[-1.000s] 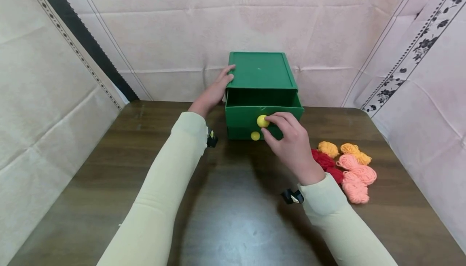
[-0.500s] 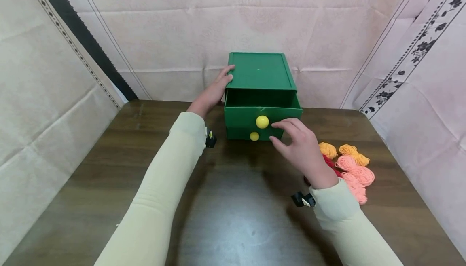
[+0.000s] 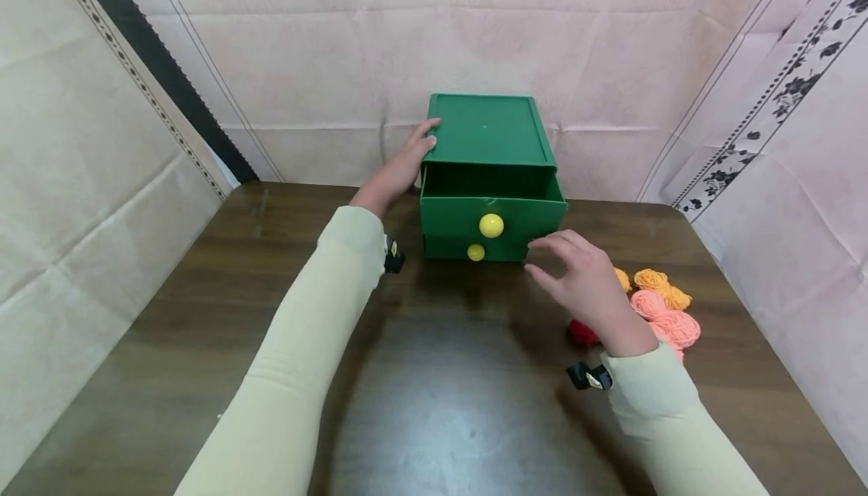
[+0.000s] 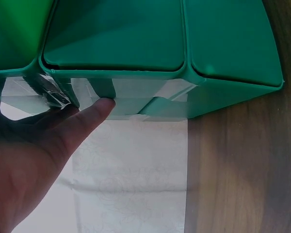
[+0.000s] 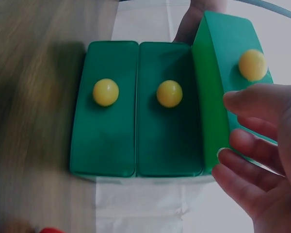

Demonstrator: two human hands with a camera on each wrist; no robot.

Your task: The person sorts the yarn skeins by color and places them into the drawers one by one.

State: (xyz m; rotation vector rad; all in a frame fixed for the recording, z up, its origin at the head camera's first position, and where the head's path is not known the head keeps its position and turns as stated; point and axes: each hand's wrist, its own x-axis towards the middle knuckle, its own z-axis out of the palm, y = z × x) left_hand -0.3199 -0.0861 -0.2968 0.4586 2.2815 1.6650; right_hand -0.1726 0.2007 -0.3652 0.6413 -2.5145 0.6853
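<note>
A green box of drawers [image 3: 484, 130] stands at the back of the table, its top drawer [image 3: 447, 217] pulled out. Inside it I see only bare green walls. The drawer front carries a round yellow knob [image 3: 491, 225]. In the right wrist view two lower drawers, each with a yellow knob [image 5: 169, 93], sit flush. My left hand [image 3: 393, 174] rests against the box's left side, thumb and fingers extended over the taped wall [image 4: 150, 104]. Right of the knob, my right hand [image 3: 588, 285] hovers in front of the box, fingers loosely bent and holding nothing.
Small skeins of yarn lie on the table to the right: pink [image 3: 674, 328], orange [image 3: 661, 289] and red [image 3: 584, 332], partly hidden by my right hand. A pale patterned cloth [image 3: 305, 81] hangs behind and beside the dark wooden table [image 3: 407, 405].
My right hand has let go of the upper yellow knob and moved right and slightly toward me. The top drawer stays out; my left hand keeps its place on the box.
</note>
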